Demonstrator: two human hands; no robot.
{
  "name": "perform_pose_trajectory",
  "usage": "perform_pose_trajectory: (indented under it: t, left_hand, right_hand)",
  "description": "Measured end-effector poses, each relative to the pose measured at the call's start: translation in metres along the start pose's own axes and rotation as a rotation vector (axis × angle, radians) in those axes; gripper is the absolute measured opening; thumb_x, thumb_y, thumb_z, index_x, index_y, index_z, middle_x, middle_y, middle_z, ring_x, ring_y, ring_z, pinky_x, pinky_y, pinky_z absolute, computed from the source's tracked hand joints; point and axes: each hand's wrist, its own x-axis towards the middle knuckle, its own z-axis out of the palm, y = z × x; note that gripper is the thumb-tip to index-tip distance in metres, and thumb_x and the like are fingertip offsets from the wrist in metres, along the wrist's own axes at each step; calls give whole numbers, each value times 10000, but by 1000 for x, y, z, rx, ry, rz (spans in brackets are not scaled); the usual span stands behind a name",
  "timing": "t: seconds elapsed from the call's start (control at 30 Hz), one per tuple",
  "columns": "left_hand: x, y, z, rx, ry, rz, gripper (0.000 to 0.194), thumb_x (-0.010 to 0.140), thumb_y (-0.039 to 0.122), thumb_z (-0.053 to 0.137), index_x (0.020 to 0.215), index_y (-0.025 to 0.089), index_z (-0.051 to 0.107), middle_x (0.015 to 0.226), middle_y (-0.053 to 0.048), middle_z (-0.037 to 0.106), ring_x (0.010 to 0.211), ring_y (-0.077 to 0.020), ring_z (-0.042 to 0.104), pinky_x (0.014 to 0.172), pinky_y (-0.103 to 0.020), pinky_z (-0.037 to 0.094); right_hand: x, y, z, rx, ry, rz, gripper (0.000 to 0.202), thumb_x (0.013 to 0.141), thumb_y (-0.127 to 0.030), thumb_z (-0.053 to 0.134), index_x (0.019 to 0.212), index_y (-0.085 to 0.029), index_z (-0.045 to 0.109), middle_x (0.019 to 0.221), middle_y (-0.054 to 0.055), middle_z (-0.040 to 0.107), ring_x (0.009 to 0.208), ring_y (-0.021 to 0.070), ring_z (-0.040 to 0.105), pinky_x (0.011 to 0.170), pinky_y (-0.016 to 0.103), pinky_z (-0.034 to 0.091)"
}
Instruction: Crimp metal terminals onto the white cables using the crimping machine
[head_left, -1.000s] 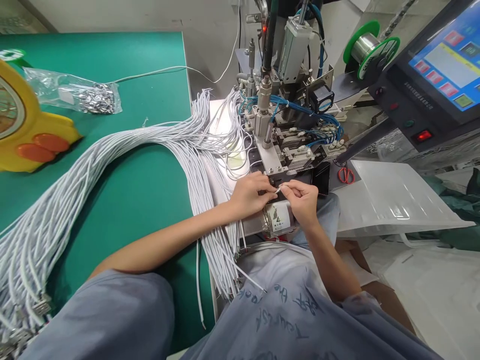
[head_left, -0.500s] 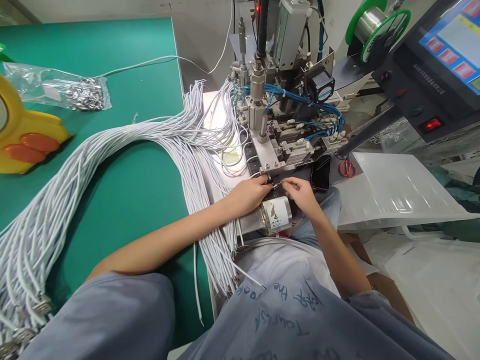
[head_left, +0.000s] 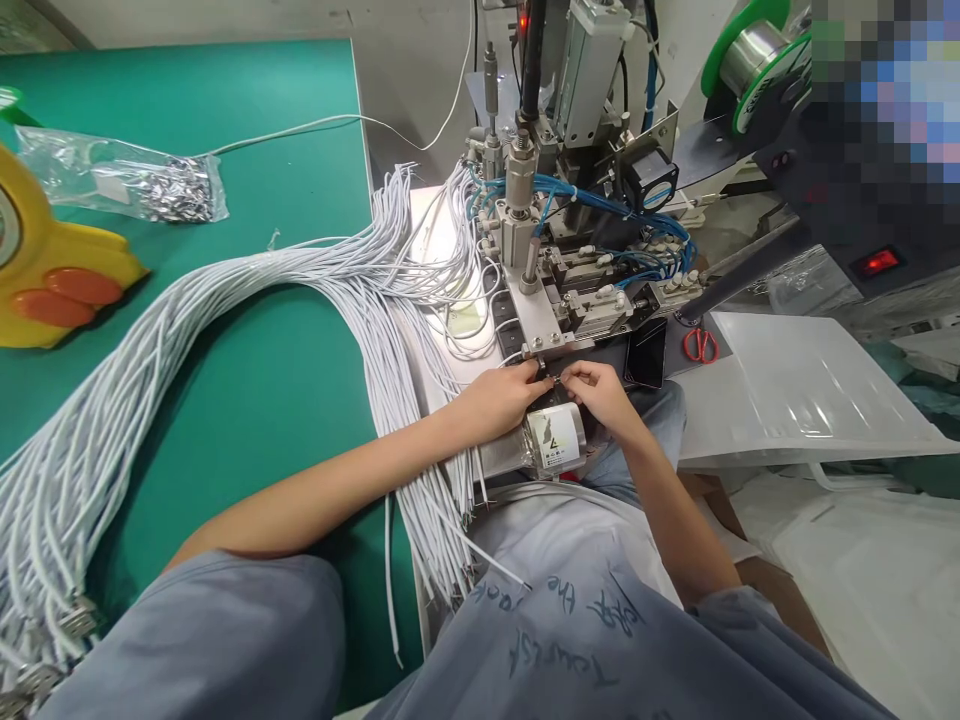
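Left hand [head_left: 496, 402] and right hand [head_left: 604, 398] pinch their fingers [head_left: 574, 380] on a tiny piece [head_left: 556, 379], its shape mostly hidden

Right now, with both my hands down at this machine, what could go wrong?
Your left hand and right hand are close to the front of the pneumatic machine; if a part moved, it might pinch your fingers. Your left forearm crosses over the white cables, so a quick pull could drag or tangle them.
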Motion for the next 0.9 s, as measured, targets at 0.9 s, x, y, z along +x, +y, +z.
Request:
perform_pose_trajectory:
  t: [0.9]
  left_hand:
    - [2,7,-8,193,-65,59,314,888,79,395,1168,71,538,959,-122,595,784,-191,615,569,-275,453]
  right_hand:
    - [2,1,5,118,-48,180,188,635,-351,588,674,-187,505,553,-41,463,506,90,422,466,217,303]
